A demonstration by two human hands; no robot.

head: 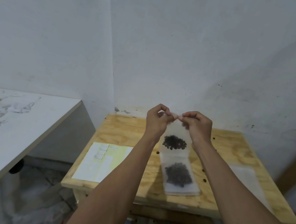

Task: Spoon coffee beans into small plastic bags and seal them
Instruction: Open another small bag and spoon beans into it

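Both hands up over the plywood table — left hand and right hand pinch the top edge of a small bag, coffee beans pooled at its bottom. Filled bags lie flat below.

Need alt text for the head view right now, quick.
Both hands, left and right, pinch the top of a held-up bag of beans above a wooden table. A second filled bag lies below, beside a sheet.
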